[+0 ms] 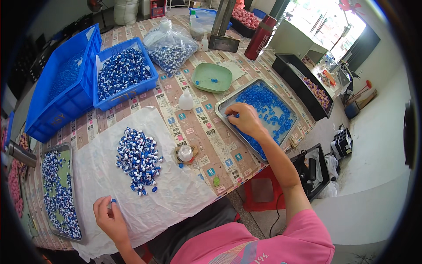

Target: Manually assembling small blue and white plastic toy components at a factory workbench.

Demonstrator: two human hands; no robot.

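My left hand (108, 217) rests on a white plastic sheet (176, 193) and pinches one small blue piece (113, 201) between thumb and forefinger. A pile of blue-and-white pieces (138, 160) lies on the sheet just beyond it. My right hand (244, 119) reaches into a metal tray (228, 101) full of plain blue pieces (268, 108), fingers curled down among them at the tray's left side; whether they grip a piece is hidden.
A second metal tray (49, 152) of blue-and-white pieces sits at the far left. Two blue bins (132, 93) (66, 105), a clear bag (169, 46), a green dish (211, 77), a small white bottle (186, 100) and a small round container (185, 153) stand behind. A red flask (260, 37) is at the back.
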